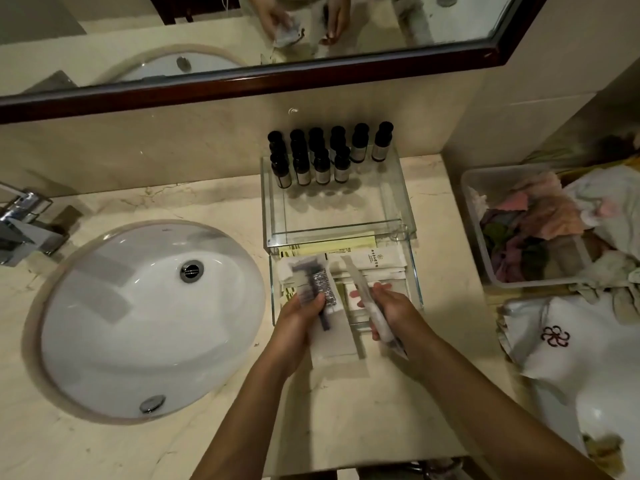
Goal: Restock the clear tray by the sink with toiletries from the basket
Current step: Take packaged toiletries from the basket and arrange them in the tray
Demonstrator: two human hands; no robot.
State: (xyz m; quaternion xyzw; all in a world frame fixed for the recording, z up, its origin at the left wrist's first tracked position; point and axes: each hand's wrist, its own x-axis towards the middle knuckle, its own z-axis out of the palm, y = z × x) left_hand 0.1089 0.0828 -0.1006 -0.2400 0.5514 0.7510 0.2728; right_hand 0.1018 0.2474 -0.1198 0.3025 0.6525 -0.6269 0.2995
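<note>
Clear tray (405, 206): dark bottles (322, 168) upright on top (two rows), packets (370, 263) below.

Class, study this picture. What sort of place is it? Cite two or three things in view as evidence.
Most likely a hotel bathroom: a sink set in a marble counter, a wall mirror above it, and a clear tray stocked with matching small bottles and wrapped packets.

Black-capped dark bottles (322, 157) with pale labels; white sink (145, 320); cream marbled worktop (214, 209); yellow packet (332, 242); white towel (568, 344) with dark red flower emblem; dark brown mirror frame (242, 81).
</note>
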